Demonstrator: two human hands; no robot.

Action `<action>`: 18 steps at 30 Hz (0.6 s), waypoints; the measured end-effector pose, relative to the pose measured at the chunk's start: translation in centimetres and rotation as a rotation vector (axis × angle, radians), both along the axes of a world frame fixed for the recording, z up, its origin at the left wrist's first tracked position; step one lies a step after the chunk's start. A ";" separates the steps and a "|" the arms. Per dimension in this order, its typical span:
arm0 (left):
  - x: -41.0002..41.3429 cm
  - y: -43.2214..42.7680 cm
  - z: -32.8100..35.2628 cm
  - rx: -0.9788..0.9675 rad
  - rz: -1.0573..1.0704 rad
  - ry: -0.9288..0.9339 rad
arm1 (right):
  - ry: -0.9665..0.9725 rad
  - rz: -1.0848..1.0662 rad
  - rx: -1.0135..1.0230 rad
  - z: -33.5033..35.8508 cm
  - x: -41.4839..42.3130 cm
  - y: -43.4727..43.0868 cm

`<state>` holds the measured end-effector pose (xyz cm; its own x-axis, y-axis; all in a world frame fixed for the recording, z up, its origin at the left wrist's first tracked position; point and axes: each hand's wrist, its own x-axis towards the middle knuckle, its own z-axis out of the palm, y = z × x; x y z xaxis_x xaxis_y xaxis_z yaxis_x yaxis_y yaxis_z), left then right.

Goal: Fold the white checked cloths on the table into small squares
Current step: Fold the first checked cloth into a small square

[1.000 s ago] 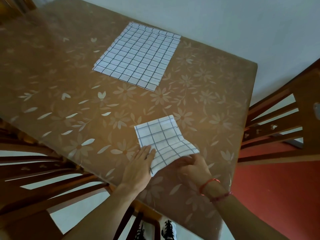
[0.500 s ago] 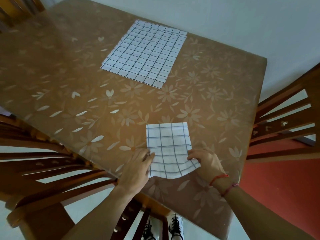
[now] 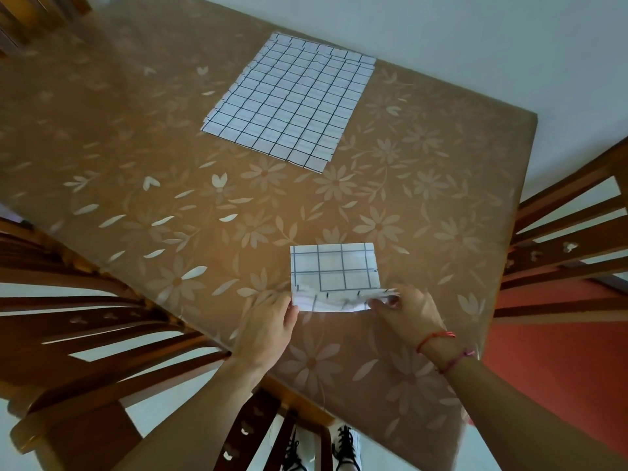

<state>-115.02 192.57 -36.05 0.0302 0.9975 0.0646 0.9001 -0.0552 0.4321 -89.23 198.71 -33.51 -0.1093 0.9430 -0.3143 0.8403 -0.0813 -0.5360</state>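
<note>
A partly folded white checked cloth [image 3: 334, 268] lies near the front edge of the brown flowered table [image 3: 170, 185]. Its near edge is lifted and turned up. My left hand [image 3: 268, 321] pinches the near left corner of that edge. My right hand [image 3: 406, 312] pinches the near right corner. A stack of flat, unfolded white checked cloths [image 3: 292, 100] lies at the far side of the table, apart from both hands.
Wooden chairs stand around the table: one at the left [image 3: 85, 317], one at the right [image 3: 564, 239], one below the front edge [image 3: 258, 433]. A white wall rises behind the table. My shoes [image 3: 343, 447] show on the floor.
The small cloth has been squared to me. Both hands went from resting flat on its near part to pinching the near corners, and the near edge now lifts off the table.
</note>
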 end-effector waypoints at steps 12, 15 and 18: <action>0.3 2.4 0.0 -0.031 0.124 -0.073 | -0.008 -0.070 0.047 -1.8 -1.7 4.0; 0.1 2.5 -0.5 -0.061 0.103 -0.030 | -0.006 -0.085 0.043 -1.9 -1.9 4.1; -0.1 2.6 -0.9 -0.010 0.060 0.058 | -0.003 -0.094 0.040 -2.1 -1.9 4.1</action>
